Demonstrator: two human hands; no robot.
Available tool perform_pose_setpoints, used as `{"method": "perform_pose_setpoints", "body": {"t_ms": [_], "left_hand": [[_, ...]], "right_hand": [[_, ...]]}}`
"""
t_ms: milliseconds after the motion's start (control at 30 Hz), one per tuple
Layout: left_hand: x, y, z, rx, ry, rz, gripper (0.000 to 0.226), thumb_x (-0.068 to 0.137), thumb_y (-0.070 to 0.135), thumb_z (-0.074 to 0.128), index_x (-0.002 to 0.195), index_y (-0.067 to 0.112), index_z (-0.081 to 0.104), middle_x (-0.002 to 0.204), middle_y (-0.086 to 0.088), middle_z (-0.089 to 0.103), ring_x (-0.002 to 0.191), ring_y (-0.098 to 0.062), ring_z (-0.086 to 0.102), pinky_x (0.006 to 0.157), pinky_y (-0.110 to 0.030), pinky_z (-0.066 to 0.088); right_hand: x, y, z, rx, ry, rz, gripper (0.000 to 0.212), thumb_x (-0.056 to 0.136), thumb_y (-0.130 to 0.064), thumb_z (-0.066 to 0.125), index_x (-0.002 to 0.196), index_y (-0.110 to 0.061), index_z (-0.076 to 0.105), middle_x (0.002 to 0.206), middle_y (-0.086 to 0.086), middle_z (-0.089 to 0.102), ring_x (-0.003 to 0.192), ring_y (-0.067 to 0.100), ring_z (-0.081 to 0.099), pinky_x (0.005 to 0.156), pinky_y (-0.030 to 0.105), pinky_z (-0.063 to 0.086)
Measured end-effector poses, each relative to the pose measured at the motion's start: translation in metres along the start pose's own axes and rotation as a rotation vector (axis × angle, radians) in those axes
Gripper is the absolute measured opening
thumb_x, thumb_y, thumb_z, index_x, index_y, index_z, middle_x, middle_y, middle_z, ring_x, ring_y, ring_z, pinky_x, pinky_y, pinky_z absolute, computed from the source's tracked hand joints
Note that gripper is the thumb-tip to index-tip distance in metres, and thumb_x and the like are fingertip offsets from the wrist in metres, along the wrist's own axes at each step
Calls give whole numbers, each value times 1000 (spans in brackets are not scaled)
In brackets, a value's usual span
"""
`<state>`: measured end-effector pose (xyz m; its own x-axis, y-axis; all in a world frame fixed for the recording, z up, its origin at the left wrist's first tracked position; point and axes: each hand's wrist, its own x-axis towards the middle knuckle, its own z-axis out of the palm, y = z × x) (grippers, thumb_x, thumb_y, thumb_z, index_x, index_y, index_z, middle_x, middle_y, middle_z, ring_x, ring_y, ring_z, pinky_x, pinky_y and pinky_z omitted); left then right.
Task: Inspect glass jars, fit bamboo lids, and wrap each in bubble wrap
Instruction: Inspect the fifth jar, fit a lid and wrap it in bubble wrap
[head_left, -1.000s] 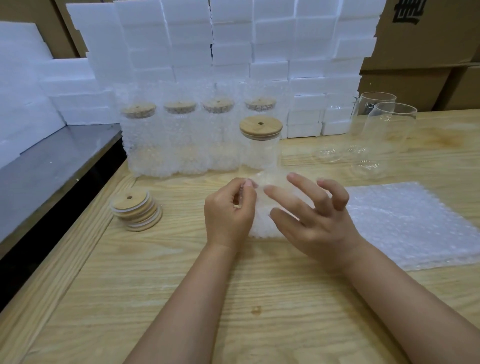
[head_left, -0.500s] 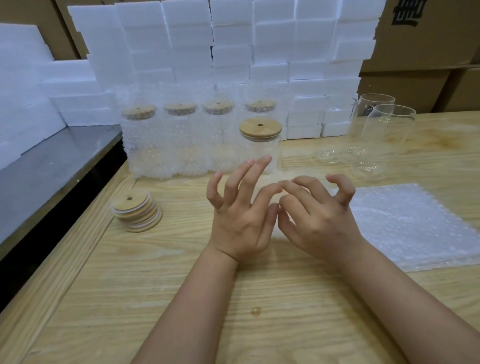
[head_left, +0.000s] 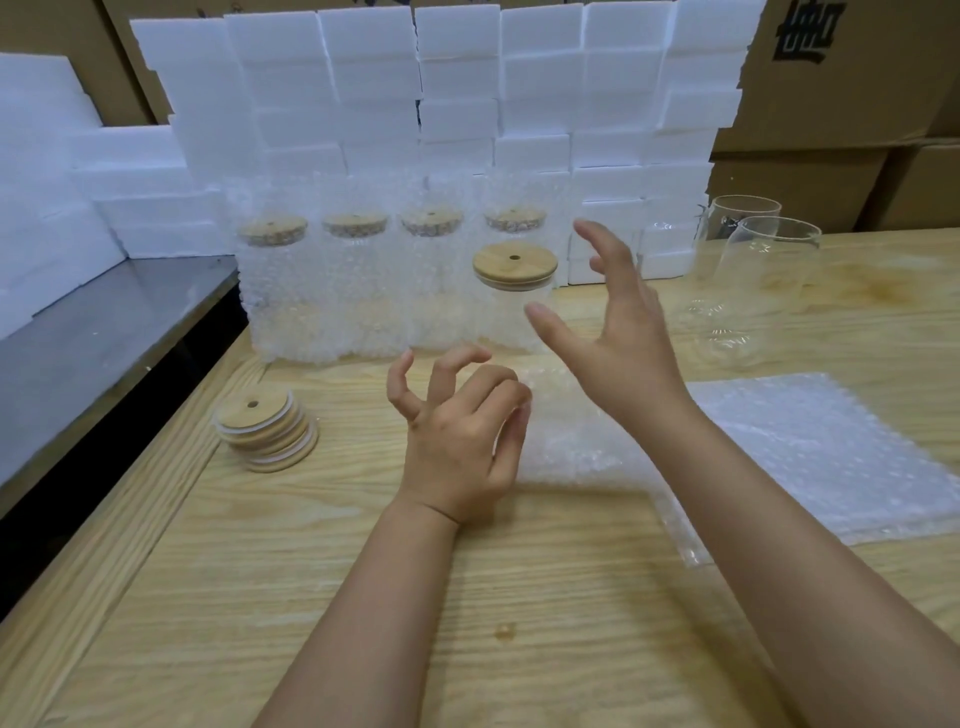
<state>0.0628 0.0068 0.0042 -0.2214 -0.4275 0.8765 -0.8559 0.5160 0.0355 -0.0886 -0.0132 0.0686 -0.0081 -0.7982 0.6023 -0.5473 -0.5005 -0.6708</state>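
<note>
One clear glass jar with a round bamboo lid (head_left: 511, 304) stood on the pale wooden desk (head_left: 363, 597), just in front of four jars wrapped in bubble wrap (head_left: 363, 296). It had no wrap on it yet, so I think it was the next one to wrap. Glass is hard and smooth, so the jar would likely be slippery and would break if it fell. It looked empty, so it was probably not heavy. A good place to hold it would be round the middle of its side. The lid would be a bad place, since it might pull off.

The right hand (head_left: 623, 338) was up in the air, near the jar but not touching it. Its fingers (head_left: 608, 249) were spread wide and held nothing. It looked ready to take the jar.

The left hand (head_left: 457, 441) was lower, close to the desk. Its fingers (head_left: 447, 364) were curled. The thumb and first finger seemed to pinch the edge of a loose sheet of clear bubble wrap (head_left: 576, 436), which was lifted a little off the desk. Bubble wrap is soft, light and floppy, so a gentle pinch at the edge should do.

More flat bubble wrap sheets (head_left: 821, 457) lay to the right. Two open glass jars with no lids (head_left: 753, 280) stood behind them. A stack of round bamboo lids (head_left: 267, 431) sat to the left. White foam blocks (head_left: 467, 104) were piled at the back.
</note>
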Motion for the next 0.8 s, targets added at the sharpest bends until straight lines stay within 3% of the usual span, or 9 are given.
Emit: {"method": "perform_pose_setpoints", "body": {"t_ms": [100, 167, 233, 333, 467, 633, 733, 800], "left_hand": [[0, -1, 1, -39, -20, -10, 20, 88, 19, 52, 78, 17, 69, 89, 11, 67, 108, -21, 54, 101, -64, 20], [0, -1, 3, -95, -41, -16, 21, 89, 18, 51, 81, 14, 70, 89, 8, 68, 105, -23, 54, 98, -69, 24], [0, -1, 5, -161, -69, -17, 21, 89, 17, 51, 83, 11, 71, 90, 5, 69, 103, -27, 55, 98, -70, 28], [0, -1, 6, -202, -87, -12, 21, 88, 14, 51, 85, 9, 71, 89, 3, 69, 100, -28, 57, 99, -66, 31], [2, -1, 7, -198, -57, 0, 19, 88, 9, 52, 84, 6, 70, 85, 1, 69, 91, -30, 59, 94, -58, 40], [4, -3, 8, -138, -63, 56, 21, 88, 7, 51, 88, 5, 72, 79, -2, 69, 71, -30, 61, 68, -40, 48], [6, -3, 9, -121, -68, 90, 21, 86, 5, 51, 86, 4, 72, 78, -6, 68, 68, -29, 61, 68, -38, 48], [6, -3, 9, -122, -75, 87, 21, 85, 4, 51, 84, 2, 71, 80, -8, 68, 70, -30, 62, 69, -38, 48]], "right_hand": [[11, 2, 11, 79, -137, 75, 74, 79, -45, 73, 137, -49, 27, 120, -18, 42, 123, 16, 42, 92, 24, 33], [15, 5, 16, 99, -186, 95, 73, 77, -43, 77, 134, -48, 31, 103, -24, 44, 112, 14, 48, 79, 14, 35], [16, 9, 19, 125, -193, 112, 69, 75, -42, 79, 130, -46, 37, 102, -20, 49, 105, 13, 54, 75, 11, 36], [16, 16, 20, 165, -128, 129, 65, 72, -43, 81, 124, -47, 42, 110, -3, 55, 99, 12, 58, 75, 14, 42], [16, 16, 11, 184, 37, 103, 63, 73, -39, 82, 125, -39, 46, 109, -2, 56, 95, 10, 57, 79, 15, 44], [26, 6, -22, 391, 218, 128, 60, 75, -35, 81, 122, -37, 44, 115, 9, 60, 99, 24, 63, 88, 38, 55], [29, -4, -41, 521, 275, 140, 58, 77, -35, 78, 124, -31, 45, 119, 5, 60, 103, 26, 64, 85, 40, 57], [31, -9, -49, 588, 288, 169, 56, 78, -36, 76, 124, -28, 45, 113, 5, 64, 96, 26, 65, 82, 36, 57]]}}
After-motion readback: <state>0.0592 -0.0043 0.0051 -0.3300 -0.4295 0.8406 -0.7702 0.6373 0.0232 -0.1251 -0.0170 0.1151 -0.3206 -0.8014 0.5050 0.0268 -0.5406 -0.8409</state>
